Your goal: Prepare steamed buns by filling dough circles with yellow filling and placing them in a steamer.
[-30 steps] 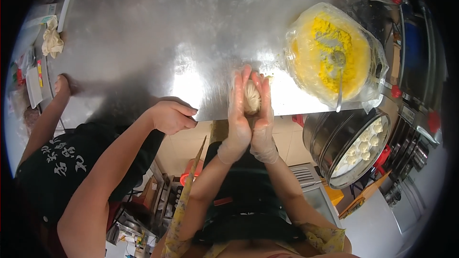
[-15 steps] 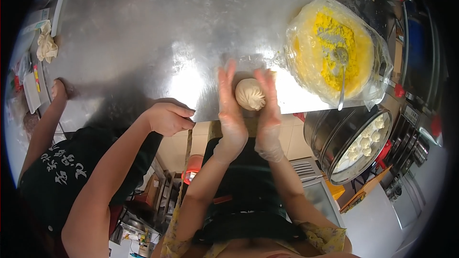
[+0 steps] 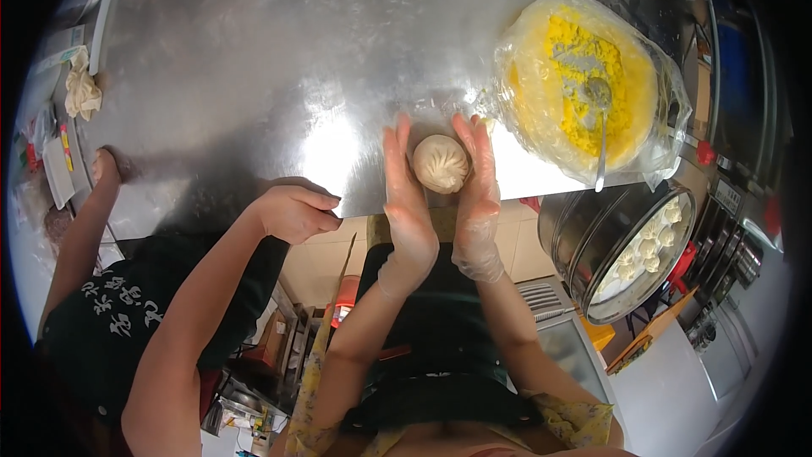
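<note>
A pleated dough bun sits upright on the metal table near its front edge, its folds gathered toward the top. My left hand, in a clear glove, stands along the bun's left side with fingers stretched away from me. Along the right side, my right hand, gloved too, has its fingers straight and close to the dough. The two palms face each other with the bun between them. Whether either palm presses on it I cannot tell.
A plastic-lined bowl of yellow crumbly filling with a spoon stands on the right. Below it, a round steamer holds several pleated buns. At the left, a co-worker's hand rests by the metal table's edge.
The bun has turned between my hands, its pleats now facing more upward. Both hands stay beside it with only a small shift.
</note>
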Demonstrator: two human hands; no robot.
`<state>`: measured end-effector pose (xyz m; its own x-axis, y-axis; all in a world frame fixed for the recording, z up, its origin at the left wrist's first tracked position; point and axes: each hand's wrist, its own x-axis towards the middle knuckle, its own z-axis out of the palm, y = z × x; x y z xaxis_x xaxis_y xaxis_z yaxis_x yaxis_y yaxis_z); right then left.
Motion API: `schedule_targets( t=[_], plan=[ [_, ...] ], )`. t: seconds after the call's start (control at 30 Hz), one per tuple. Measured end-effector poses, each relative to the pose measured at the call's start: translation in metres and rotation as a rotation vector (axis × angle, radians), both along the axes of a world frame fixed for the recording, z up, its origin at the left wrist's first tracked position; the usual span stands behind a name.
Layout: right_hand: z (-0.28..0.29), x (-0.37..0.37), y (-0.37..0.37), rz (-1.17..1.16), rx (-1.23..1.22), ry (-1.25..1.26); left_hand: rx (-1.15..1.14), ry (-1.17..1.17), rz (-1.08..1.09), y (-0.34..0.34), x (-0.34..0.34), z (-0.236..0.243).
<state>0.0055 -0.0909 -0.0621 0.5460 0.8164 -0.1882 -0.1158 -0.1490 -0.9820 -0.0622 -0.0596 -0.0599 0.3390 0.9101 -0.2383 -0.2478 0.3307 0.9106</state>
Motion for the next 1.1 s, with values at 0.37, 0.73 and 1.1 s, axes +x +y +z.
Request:
schedule_targets(
  t=[0.37, 0.73, 1.1],
  plan=[
    [-0.006, -0.009, -0.006, 0.045, -0.016, -0.120, -0.093, -0.018, -0.016, -0.004, 0.002, 0.009],
    [0.012, 0.005, 0.008, 0.083, -0.029, 0.029, -0.114, -0.041, -0.001, 0.001, 0.002, 0.007],
    [0.001, 0.002, -0.006, 0.009, -0.034, -0.037, -0.137, -0.077, -0.005, 0.005, 0.009, 0.005]
  ],
)
